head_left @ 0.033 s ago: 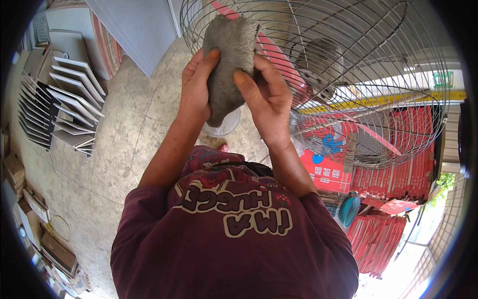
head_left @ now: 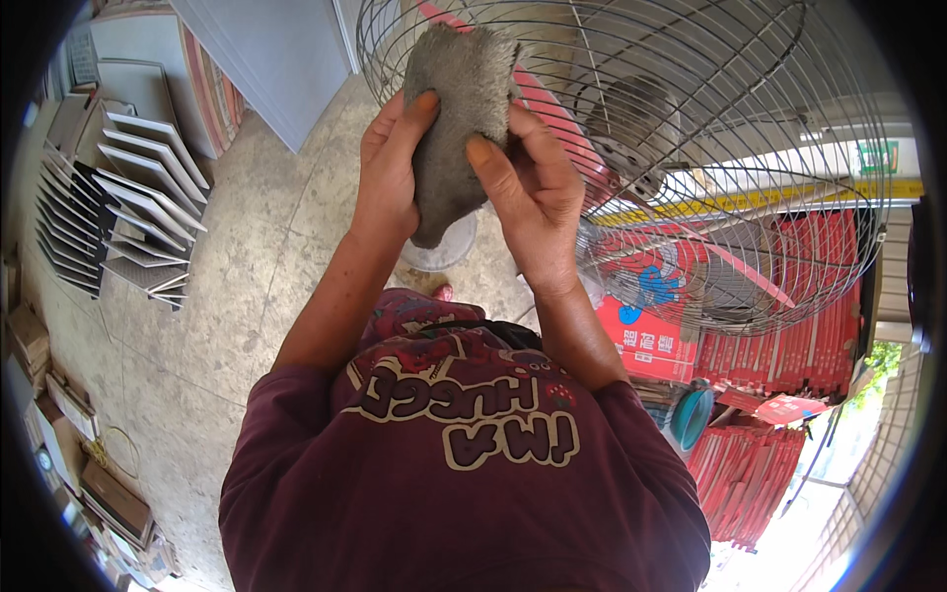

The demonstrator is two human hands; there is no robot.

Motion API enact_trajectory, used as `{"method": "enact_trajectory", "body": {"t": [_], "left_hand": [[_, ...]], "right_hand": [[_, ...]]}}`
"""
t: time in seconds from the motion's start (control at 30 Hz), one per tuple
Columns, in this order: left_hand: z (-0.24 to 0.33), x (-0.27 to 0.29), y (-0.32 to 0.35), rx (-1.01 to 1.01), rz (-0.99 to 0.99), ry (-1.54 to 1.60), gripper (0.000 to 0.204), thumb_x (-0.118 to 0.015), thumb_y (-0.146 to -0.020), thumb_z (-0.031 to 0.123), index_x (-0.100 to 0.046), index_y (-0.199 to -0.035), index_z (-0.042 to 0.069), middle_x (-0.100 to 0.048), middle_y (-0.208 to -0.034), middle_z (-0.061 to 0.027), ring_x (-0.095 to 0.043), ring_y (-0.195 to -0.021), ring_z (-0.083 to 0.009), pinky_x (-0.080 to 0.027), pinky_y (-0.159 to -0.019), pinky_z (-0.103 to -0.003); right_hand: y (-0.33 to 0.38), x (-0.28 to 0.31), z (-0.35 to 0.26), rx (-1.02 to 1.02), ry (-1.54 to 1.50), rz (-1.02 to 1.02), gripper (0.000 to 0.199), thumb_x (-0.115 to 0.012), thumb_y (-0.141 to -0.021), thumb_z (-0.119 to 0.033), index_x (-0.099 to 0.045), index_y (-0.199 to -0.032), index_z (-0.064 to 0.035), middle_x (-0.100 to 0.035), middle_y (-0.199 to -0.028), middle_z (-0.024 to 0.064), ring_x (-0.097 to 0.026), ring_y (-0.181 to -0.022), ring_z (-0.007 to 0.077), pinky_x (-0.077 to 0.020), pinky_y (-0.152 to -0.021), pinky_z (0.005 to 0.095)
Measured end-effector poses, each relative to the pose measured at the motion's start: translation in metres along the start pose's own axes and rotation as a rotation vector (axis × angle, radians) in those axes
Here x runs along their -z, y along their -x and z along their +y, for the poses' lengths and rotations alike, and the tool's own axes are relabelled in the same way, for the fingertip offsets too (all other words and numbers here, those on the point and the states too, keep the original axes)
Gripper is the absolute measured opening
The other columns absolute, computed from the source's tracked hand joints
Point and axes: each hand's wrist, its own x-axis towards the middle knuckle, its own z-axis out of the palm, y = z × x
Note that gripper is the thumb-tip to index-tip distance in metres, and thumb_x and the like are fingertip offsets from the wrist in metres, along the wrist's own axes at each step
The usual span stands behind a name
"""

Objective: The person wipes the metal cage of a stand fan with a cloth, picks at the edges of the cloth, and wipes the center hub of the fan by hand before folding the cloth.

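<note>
Both of my hands hold a grey, fuzzy cloth (head_left: 459,109) up in front of me. My left hand (head_left: 387,173) grips its left side, thumb on the front. My right hand (head_left: 528,197) grips its right side. The cloth lies against the left part of a large round wire fan guard (head_left: 750,148). Behind the wires sit the grey motor hub (head_left: 631,128) and the blades. The fan's round white base (head_left: 444,255) shows on the floor below the cloth.
Slanted white and grey panels (head_left: 128,197) are stacked at the left on the concrete floor (head_left: 256,296). A grey board (head_left: 266,59) leans at the top. Red boxes (head_left: 779,355) and a small teal fan (head_left: 691,414) stand at the right. Cardboard boxes (head_left: 59,414) line the lower left.
</note>
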Motion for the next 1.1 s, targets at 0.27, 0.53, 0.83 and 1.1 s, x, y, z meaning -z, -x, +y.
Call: {"method": "enact_trajectory", "body": {"t": [0.27,0.53,0.83,1.1], "left_hand": [[-0.003,-0.002,-0.013,0.037,0.005,0.023,0.020,-0.054,-0.091,0.018,-0.062,-0.100,0.003,-0.065,-0.092,-0.0047,-0.062,-0.079,-0.0104,-0.050,-0.070,-0.024],[-0.009,0.007,0.001,0.093,0.086,0.026,0.020,-0.054,-0.091,0.018,-0.062,-0.100,0.002,-0.065,-0.091,-0.0055,-0.062,-0.077,-0.0108,-0.050,-0.069,-0.024],[0.012,-0.014,-0.013,-0.039,-0.013,-0.018,0.020,-0.054,-0.091,0.019,-0.062,-0.100,0.002,-0.065,-0.090,-0.0045,-0.060,-0.076,-0.0097,-0.049,-0.068,-0.023],[0.004,0.008,-0.007,0.059,0.136,-0.038,0.020,-0.055,-0.091,0.019,-0.062,-0.099,0.002,-0.064,-0.088,-0.0044,-0.060,-0.074,-0.0099,-0.049,-0.066,-0.024]], "right_hand": [[-0.013,0.000,0.004,-0.107,-0.139,0.027,0.030,-0.062,-0.086,-0.004,-0.054,-0.113,0.0056,-0.056,-0.088,0.0015,-0.051,-0.075,0.0050,-0.0445,-0.066,0.0187],[-0.001,-0.002,0.008,-0.186,-0.123,0.001,0.030,-0.062,-0.086,-0.004,-0.053,-0.113,0.0064,-0.056,-0.086,0.0012,-0.050,-0.077,0.0045,-0.0442,-0.068,0.0186],[-0.019,-0.005,-0.009,-0.038,-0.116,0.014,0.030,-0.062,-0.086,-0.004,-0.054,-0.113,0.0057,-0.056,-0.088,0.0013,-0.051,-0.077,0.0050,-0.0444,-0.068,0.0190],[-0.012,-0.011,0.007,-0.161,-0.174,-0.037,0.030,-0.061,-0.087,-0.003,-0.055,-0.115,0.0044,-0.058,-0.091,0.0012,-0.052,-0.081,0.0056,-0.0441,-0.072,0.0194]]}}
